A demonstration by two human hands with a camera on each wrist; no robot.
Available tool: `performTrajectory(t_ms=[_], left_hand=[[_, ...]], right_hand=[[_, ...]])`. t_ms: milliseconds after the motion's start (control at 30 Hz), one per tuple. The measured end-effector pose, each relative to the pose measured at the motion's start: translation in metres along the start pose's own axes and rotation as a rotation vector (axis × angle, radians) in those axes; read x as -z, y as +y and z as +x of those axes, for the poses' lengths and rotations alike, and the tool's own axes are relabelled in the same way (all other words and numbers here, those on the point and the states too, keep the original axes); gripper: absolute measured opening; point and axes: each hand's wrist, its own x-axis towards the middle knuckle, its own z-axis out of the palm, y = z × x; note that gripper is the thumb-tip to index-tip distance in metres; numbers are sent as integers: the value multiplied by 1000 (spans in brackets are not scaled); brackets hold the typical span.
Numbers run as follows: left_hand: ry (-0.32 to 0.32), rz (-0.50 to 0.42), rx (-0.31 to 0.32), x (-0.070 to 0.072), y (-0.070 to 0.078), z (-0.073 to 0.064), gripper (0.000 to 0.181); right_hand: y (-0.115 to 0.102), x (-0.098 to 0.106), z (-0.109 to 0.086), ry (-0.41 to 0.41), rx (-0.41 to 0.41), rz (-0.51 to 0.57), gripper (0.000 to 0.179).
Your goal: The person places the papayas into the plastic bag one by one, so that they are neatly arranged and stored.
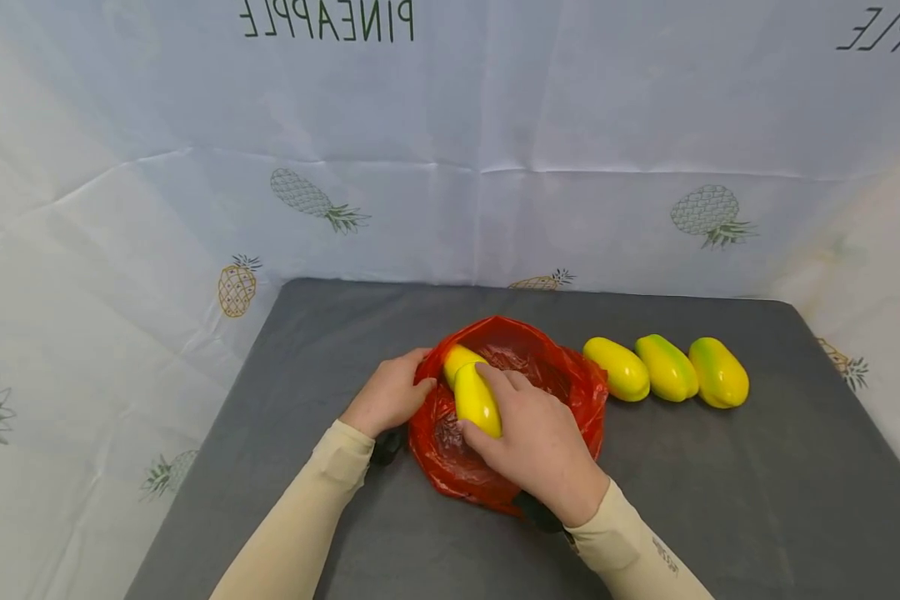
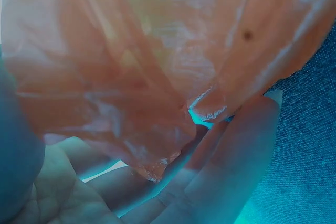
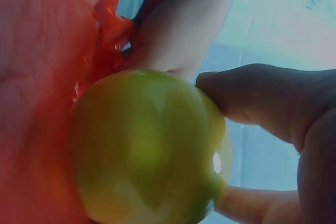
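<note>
Yellow fruit; right hand around it

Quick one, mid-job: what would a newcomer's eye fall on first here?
First, the red plastic bag gaping near the middle of the dark table, left rim held by the left hand; the right hand grips a yellow fruit at its mouth. Next, three yellow-green fruits in a row to the bag's right. Behind is a pale sheet with mirrored lettering.

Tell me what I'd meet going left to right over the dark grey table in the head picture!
The person's bare left hand, a crinkly red plastic bag, a shiny yellow-green oval fruit, a second such fruit, then a third such fruit.
</note>
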Motion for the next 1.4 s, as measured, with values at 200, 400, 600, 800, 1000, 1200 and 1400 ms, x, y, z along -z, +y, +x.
performTrajectory(t_ms=[200,400,600,800,1000,1200,1400], left_hand=[[-1,1,-5,-1,0,1,52],[-3,-5,9,0,2,1,53],[-1,-5,17,1,1,0,53],[-2,-10,24,1,2,1,53],[-2,-12,25,1,1,0,54],[6,-8,28,1,2,0,54],[3,-9,24,2,4,-1,53]], right_hand=[[-1,-6,1,-27,25,4,74],[-4,-13,3,-44,44,1,74],[-7,-23,3,-54,65,-20,72],[-8,-31,3,-59,87,-39,71],[-8,-38,3,-84,85,-42,72],[-8,-44,4,-77,100,-54,72],[-8,-49,4,-79,111,-69,73]])
